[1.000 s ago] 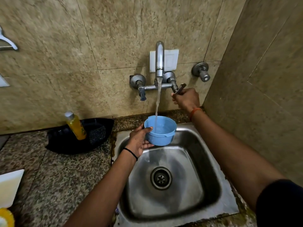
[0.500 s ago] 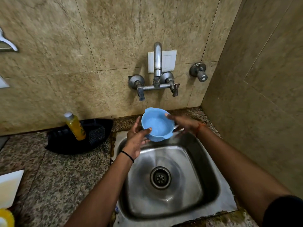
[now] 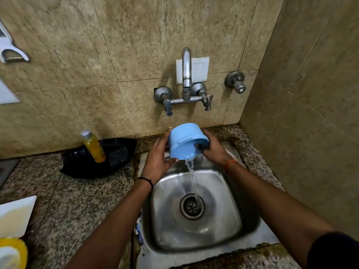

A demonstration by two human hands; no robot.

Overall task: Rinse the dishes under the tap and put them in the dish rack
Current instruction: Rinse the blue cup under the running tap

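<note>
Bowl (image 3: 187, 141) now tipped, both hands gripping; water pours into sink (image 3: 250, 226).

You hold a light-blue plastic bowl (image 3: 186, 141) above the back edge of the steel sink (image 3: 250, 228), tipped so its mouth faces down and toward you. A thin stream of water (image 3: 192, 177) pours from its lower rim to the drain (image 3: 192, 206). The tap (image 3: 186, 74) on the wall above shows no flow.
</note>
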